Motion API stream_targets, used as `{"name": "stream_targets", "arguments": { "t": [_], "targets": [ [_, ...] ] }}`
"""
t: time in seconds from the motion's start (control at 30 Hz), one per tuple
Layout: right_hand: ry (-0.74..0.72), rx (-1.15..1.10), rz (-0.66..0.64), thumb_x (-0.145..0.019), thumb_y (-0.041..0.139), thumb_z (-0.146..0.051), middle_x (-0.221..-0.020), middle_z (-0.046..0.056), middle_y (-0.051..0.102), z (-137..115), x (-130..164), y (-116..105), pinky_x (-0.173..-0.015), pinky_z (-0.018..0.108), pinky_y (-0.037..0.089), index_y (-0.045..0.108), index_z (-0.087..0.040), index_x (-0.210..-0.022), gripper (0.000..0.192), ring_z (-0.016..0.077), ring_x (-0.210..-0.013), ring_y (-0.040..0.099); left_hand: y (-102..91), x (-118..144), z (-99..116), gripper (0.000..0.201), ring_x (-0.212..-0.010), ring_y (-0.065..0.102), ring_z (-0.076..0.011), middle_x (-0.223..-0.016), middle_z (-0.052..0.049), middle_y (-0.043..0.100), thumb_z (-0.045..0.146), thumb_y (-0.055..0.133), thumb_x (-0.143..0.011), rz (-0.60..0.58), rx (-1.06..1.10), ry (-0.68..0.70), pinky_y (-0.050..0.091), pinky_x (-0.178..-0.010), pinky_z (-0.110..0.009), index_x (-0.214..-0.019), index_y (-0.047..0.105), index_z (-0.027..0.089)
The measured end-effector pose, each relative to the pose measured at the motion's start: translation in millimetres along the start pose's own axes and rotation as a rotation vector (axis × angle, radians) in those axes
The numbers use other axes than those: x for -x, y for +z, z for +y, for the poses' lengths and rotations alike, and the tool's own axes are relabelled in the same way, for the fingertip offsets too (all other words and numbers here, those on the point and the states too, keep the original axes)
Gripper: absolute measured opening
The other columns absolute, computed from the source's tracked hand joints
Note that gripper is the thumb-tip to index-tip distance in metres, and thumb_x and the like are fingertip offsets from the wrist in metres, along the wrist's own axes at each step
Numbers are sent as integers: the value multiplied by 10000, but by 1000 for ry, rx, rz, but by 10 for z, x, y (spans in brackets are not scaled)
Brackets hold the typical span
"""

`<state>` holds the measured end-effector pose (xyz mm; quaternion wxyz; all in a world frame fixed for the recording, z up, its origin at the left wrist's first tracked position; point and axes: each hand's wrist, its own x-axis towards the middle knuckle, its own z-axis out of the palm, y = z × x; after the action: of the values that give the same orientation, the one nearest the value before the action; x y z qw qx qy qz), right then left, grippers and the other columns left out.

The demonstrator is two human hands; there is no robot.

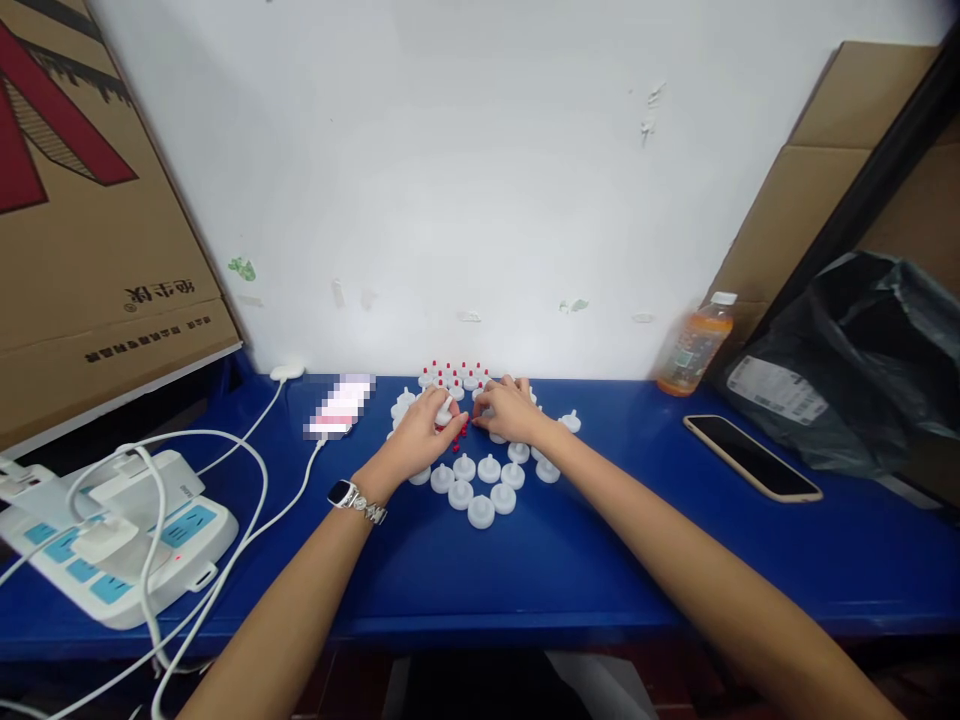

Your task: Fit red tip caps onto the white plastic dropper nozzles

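Two bare forearms reach over a blue table toward a cluster of small white plastic nozzle caps near a pale wall. The left hand, with a watch on its wrist, grasps one white nozzle cap between its fingers. The right hand is just beside it, its fingertips drawn close together near the loose red tips that lie between the hands; whether they pinch anything cannot be told. Bare white caps stand spout-up nearest the person, and red-tipped caps stand in a group against the wall. At the right are a smartphone, a bottle of orange drink and a dark plastic bag; at the left, a white power strip with tangled cables.
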<state>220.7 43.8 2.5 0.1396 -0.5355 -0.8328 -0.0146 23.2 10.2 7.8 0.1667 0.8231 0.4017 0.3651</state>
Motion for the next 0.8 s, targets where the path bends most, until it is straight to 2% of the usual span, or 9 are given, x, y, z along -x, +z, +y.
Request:
{"name": "stream_targets", "arguments": {
  "t": [0.13, 0.23, 0.33, 0.4, 0.47, 0.57, 0.67, 0.8],
  "targets": [
    [-3, -46, 30, -843, 660, -358, -998, 91, 681, 37, -14, 19, -887, 423, 271, 738, -206, -816, 172, 283, -1041, 481, -5, 20, -28, 116, -891, 569, -201, -955, -49, 562, 300, 500, -934, -43, -14, 43, 455, -789, -336, -912, 533, 191],
    [-25, -194, 141, -848, 654, -325, -956, 83, 704, 57, 8, -21, -911, 429, 297, 721, -192, -793, 158, 270, -1031, 520, -29, 27, -44, 120, -903, 574, -208, -964, -54, 573, 301, 469, -946, -30, -46, 74, 454, -834, -362, -937, 526, 197],
    [-18, -598, 240, -866, 633, -332, -883, 65, 726, 44, 72, -90, -844, 369, 390, 688, -178, -846, 165, 213, -903, 601, -37, 43, -52, 158, -959, 588, -230, -1032, -78, 590, 323, 466, -944, -24, -74, 63, 461, -870, -387, -1035, 500, 198],
    [-6, -901, 247, -860, 640, -382, -840, 61, 728, 7, 134, -118, -748, 326, 436, 667, -169, -874, 216, 182, -782, 626, -21, 63, -50, 260, -1005, 598, -247, -1105, -100, 584, 305, 483, -924, -38, -98, 38, 469, -884, -400, -1160, 458, 198],
    [4, -1094, 240, -822, 681, -430, -802, 52, 715, -49, 198, -117, -688, 306, 449, 662, -165, -866, 270, 166, -711, 619, 11, 85, -38, 404, -926, 626, -233, -1139, -106, 567, 265, 493, -898, -71, -115, 11, 488, -844, -396, -1284, 390, 207],
    [-7, -1184, 211, -775, 730, -462, -745, 31, 681, -141, 274, -88, -641, 286, 437, 674, -162, -826, 310, 146, -660, 587, 62, 105, -2, 539, -744, 624, -178, -1145, -100, 554, 212, 486, -870, -110, -108, 0, 504, -778, -373, -1380, 311, 219],
    [-10, -1218, 184, -764, 737, -498, -707, 21, 658, -206, 306, -76, -599, 272, 412, 671, -160, -794, 346, 131, -625, 557, 85, 109, 38, 563, -802, 633, -189, -1171, -113, 552, 183, 478, -857, -113, -100, 33, 505, -816, -375, -1392, 306, 207],
    [13, -1267, 210, -736, 755, -525, -668, 6, 630, -246, 313, -113, -579, 262, 401, 665, -159, -776, 380, 115, -597, 520, 75, 113, 71, 560, -890, 641, -218, -1174, -125, 560, 169, 470, -853, -116, -106, 43, 503, -852, -388, -1389, 310, 190]
  ]
}}
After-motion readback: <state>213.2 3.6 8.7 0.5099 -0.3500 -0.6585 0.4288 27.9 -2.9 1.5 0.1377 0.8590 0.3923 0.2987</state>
